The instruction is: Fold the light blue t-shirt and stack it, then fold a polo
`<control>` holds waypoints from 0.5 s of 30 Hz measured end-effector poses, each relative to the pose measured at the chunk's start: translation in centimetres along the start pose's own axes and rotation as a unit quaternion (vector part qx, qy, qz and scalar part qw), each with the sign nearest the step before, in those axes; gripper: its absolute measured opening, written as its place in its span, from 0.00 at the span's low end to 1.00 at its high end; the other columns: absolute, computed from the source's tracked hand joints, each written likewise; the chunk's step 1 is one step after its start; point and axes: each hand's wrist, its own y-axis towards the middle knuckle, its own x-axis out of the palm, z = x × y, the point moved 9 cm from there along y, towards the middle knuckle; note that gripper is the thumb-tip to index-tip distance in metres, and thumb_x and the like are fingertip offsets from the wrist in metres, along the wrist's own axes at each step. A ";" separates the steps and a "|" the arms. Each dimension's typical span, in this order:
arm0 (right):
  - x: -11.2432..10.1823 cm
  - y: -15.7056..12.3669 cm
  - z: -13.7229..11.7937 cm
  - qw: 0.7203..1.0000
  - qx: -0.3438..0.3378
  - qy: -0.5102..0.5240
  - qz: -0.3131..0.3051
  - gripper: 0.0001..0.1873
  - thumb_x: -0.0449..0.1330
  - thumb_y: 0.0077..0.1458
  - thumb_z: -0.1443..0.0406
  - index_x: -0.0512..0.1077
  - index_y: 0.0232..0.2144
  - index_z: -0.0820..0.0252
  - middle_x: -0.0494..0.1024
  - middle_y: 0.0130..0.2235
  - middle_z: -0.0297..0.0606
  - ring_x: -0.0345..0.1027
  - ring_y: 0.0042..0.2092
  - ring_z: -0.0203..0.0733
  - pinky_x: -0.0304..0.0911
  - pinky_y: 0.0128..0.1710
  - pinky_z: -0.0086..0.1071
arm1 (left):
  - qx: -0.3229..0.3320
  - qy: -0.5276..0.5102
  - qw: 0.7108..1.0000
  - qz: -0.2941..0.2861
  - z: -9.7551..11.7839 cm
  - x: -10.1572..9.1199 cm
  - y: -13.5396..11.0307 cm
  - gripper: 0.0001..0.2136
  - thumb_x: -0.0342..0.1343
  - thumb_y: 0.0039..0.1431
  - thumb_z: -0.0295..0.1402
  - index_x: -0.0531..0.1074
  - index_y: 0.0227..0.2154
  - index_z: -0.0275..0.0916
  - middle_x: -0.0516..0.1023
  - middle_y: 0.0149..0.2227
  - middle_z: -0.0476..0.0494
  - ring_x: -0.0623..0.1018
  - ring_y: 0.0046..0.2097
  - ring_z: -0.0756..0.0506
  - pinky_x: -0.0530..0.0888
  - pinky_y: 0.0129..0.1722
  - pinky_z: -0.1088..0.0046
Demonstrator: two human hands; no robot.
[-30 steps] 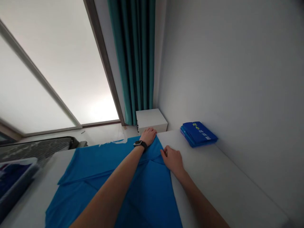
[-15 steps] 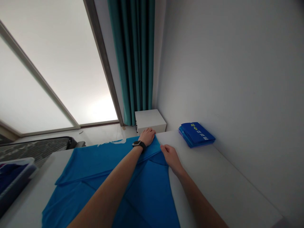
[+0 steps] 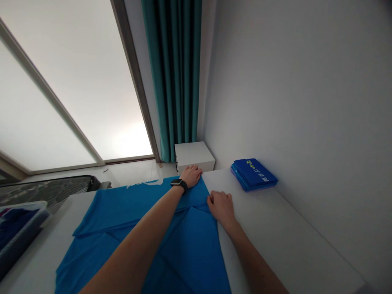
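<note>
A blue shirt (image 3: 196,241) is spread over the near part of the white table, its far part folded over in a wide band. White print shows along the far edge. My left hand (image 3: 191,175), with a black watch at the wrist, lies flat on the band's far right corner, fingers stretched out. Lower down, at the shirt's right edge, my right hand (image 3: 221,206) has its fingers curled onto the end of the fold. Its fingertips are partly hidden. My left forearm covers part of the cloth.
A folded dark blue stack (image 3: 254,173) with yellow and white print lies on the white table (image 3: 275,228) by the wall. At left stands a clear bin (image 3: 23,228) of dark clothes. A white box (image 3: 194,154) sits beyond the table, before a green curtain (image 3: 177,81).
My right hand has shifted slightly down along the shirt's right edge, and its fingers have turned to curl downward. The left hand stays on the corner.
</note>
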 end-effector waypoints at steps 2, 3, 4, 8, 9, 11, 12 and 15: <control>-0.1 -0.1 -0.3 1.000 -0.013 -0.019 0.000 0.11 0.51 0.62 0.64 0.72 0.31 0.59 0.79 0.36 0.40 0.69 0.40 0.43 0.47 0.39 0.35 | 0.020 0.002 1.000 -0.016 0.1 0.0 0.3 0.11 0.45 0.65 0.31 0.72 0.41 0.42 0.72 0.42 0.41 0.70 0.48 0.41 0.66 0.49 0.61; -0.1 -0.1 -0.3 1.000 -0.017 -0.021 -0.001 0.12 0.51 0.62 0.64 0.72 0.31 0.59 0.79 0.36 0.40 0.69 0.41 0.43 0.47 0.39 0.35 | 0.029 0.003 0.999 -0.024 0.1 -0.1 0.4 0.11 0.45 0.65 0.31 0.72 0.41 0.43 0.72 0.42 0.41 0.71 0.48 0.41 0.66 0.48 0.62; 0.0 -0.1 -0.2 1.000 -0.019 -0.019 -0.003 0.13 0.50 0.63 0.64 0.72 0.31 0.59 0.79 0.37 0.40 0.69 0.41 0.43 0.47 0.39 0.35 | 0.037 0.005 0.999 -0.031 0.0 -0.1 0.5 0.11 0.45 0.64 0.31 0.72 0.41 0.43 0.72 0.42 0.41 0.71 0.48 0.41 0.66 0.48 0.61; 0.2 -0.1 0.4 1.000 -0.004 0.002 -0.004 0.15 0.49 0.64 0.64 0.72 0.30 0.59 0.79 0.36 0.40 0.69 0.41 0.42 0.47 0.39 0.35 | 0.056 0.009 0.997 -0.052 -0.2 -0.1 0.7 0.10 0.47 0.63 0.30 0.72 0.41 0.43 0.73 0.42 0.42 0.72 0.46 0.41 0.68 0.47 0.62; 0.3 -0.1 0.5 1.000 -0.002 0.003 -0.002 0.14 0.49 0.64 0.64 0.72 0.30 0.59 0.79 0.36 0.40 0.69 0.41 0.42 0.47 0.39 0.35 | 0.057 0.009 0.997 -0.053 -0.2 -0.1 0.7 0.10 0.47 0.63 0.30 0.72 0.41 0.43 0.73 0.42 0.42 0.73 0.46 0.41 0.68 0.47 0.62; 0.3 -0.2 0.5 1.000 -0.005 -0.004 0.004 0.14 0.49 0.64 0.64 0.72 0.30 0.59 0.79 0.36 0.40 0.69 0.41 0.43 0.47 0.39 0.35 | 0.054 0.009 0.997 -0.052 -0.3 -0.1 0.7 0.11 0.46 0.63 0.30 0.72 0.41 0.43 0.73 0.42 0.42 0.73 0.47 0.41 0.68 0.47 0.63; 0.3 -0.3 0.5 1.000 -0.008 -0.009 0.010 0.14 0.50 0.63 0.65 0.72 0.30 0.59 0.79 0.36 0.41 0.69 0.41 0.43 0.47 0.39 0.36 | 0.051 0.008 0.997 -0.050 -0.3 0.0 0.7 0.11 0.45 0.64 0.30 0.72 0.41 0.43 0.73 0.43 0.42 0.73 0.47 0.41 0.68 0.48 0.63; 0.1 -0.4 0.4 0.999 -0.008 -0.017 0.026 0.12 0.51 0.62 0.65 0.71 0.29 0.59 0.78 0.36 0.42 0.69 0.41 0.44 0.48 0.39 0.36 | 0.036 0.006 0.998 -0.043 -0.5 0.2 0.7 0.11 0.44 0.65 0.30 0.72 0.41 0.42 0.73 0.43 0.41 0.73 0.48 0.41 0.68 0.48 0.63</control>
